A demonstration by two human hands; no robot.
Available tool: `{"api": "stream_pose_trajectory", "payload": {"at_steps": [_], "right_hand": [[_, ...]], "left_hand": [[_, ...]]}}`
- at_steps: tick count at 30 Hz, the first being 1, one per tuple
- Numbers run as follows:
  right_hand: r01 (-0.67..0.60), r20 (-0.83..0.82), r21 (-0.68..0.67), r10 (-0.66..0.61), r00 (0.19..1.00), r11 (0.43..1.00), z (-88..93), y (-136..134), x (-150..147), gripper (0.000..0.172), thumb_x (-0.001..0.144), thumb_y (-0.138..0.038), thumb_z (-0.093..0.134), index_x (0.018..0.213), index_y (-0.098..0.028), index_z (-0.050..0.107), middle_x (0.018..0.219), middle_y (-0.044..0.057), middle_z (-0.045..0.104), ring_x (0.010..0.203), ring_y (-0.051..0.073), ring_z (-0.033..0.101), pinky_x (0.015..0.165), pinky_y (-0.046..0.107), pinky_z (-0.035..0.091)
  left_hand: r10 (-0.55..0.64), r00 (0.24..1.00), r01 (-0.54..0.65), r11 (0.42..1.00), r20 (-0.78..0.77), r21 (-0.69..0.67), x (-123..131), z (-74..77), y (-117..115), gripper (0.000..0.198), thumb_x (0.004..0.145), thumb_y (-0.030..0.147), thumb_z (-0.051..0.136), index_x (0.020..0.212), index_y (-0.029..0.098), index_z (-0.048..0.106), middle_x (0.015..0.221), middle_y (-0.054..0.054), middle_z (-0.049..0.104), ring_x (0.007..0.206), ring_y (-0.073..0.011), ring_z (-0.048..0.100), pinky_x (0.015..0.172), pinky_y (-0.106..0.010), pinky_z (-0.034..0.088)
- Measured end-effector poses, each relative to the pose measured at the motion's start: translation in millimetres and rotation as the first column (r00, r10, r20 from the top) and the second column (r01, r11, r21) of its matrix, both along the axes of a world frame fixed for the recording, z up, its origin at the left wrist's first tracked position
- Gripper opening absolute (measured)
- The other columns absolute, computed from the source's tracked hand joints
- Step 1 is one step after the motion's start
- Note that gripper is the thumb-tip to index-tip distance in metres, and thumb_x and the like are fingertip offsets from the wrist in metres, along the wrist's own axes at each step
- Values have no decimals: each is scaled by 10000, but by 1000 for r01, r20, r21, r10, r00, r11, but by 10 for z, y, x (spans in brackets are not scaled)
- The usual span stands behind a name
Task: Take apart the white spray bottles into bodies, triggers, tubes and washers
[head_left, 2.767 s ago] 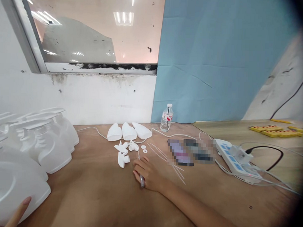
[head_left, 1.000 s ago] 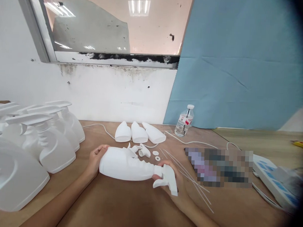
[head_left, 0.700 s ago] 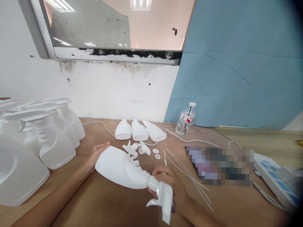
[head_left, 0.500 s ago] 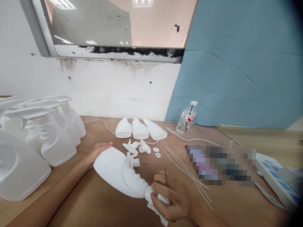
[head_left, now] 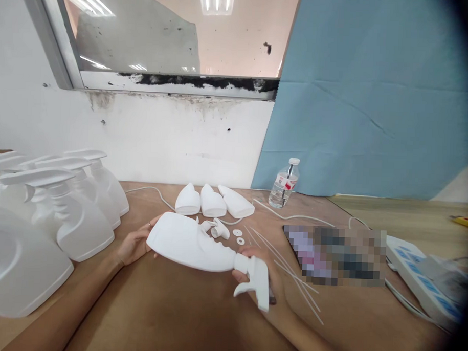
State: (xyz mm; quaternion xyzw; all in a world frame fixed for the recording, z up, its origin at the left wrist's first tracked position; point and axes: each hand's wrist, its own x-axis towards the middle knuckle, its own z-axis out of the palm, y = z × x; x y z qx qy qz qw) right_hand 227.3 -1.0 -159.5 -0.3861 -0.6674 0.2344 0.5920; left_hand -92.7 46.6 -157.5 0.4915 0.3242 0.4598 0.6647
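Observation:
A white spray bottle (head_left: 193, 246) lies sideways in the air, held between both hands. My left hand (head_left: 135, 245) grips its broad base, with part of the fingers hidden behind it. My right hand (head_left: 267, 263) closes around the neck, beside the white trigger head (head_left: 258, 281) fitted there. A dark end of a thin tool shows by the right palm; most of it is covered. Behind the bottle are loose white trigger heads (head_left: 220, 229), partly hidden, and two small white washers (head_left: 240, 241). Several thin white tubes (head_left: 292, 272) lie to the right of them.
White spray bottles with trigger heads (head_left: 82, 216) crowd the left side. Three white bottles without heads (head_left: 213, 201) lie near the wall. Further right are a water bottle (head_left: 283, 185), a blurred-out flat object (head_left: 311, 255), a power strip (head_left: 422, 277) and white cables.
The spray bottle has turned about its length and risen at the neck end, so its trigger now points toward me. My right hand has shifted from above the neck to behind it.

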Motion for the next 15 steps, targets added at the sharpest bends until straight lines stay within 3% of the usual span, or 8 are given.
{"api": "stream_pose_trajectory", "payload": {"at_steps": [4, 7, 11, 15], "right_hand": [[17, 18, -122, -15, 1000, 992, 40, 5, 15, 237, 726, -332, 675, 901, -241, 543, 712, 7, 621, 559, 232, 567, 512, 381, 490], [-11, 4, -193, 12, 1000, 981, 3, 49, 60, 235, 766, -376, 641, 910, -232, 524, 671, -14, 605, 572, 205, 568, 535, 331, 476], [-46, -32, -230, 39, 999, 972, -64, 100, 88, 259, 789, -389, 625, 950, -224, 506, 693, -11, 619, 611, 194, 577, 578, 310, 471], [-31, 51, -106, 37, 998, 994, -66, 77, 38, 208, 761, -328, 660, 915, -251, 542, 665, -25, 583, 541, 189, 535, 508, 314, 460]], "left_hand": [[79, 992, -70, 994, -103, 89, 72, 25, -37, 892, 620, 131, 736, 1391, 357, 347, 1131, -67, 615, 616, -114, 542, 480, -221, 483], [77, 991, -63, 990, -112, 122, 95, 33, -57, 934, 607, 118, 773, 1393, 351, 325, 1185, -76, 575, 604, -98, 550, 522, -247, 493], [120, 992, -115, 989, -46, 93, 94, -37, -41, 770, 565, 279, 839, 1246, 211, 486, 1001, -80, 623, 624, -142, 574, 526, -281, 503], [217, 976, -217, 976, -7, 18, 84, -137, 10, 541, 634, 473, 766, 1003, 130, 569, 719, -37, 604, 543, -132, 540, 391, -218, 421]]}}
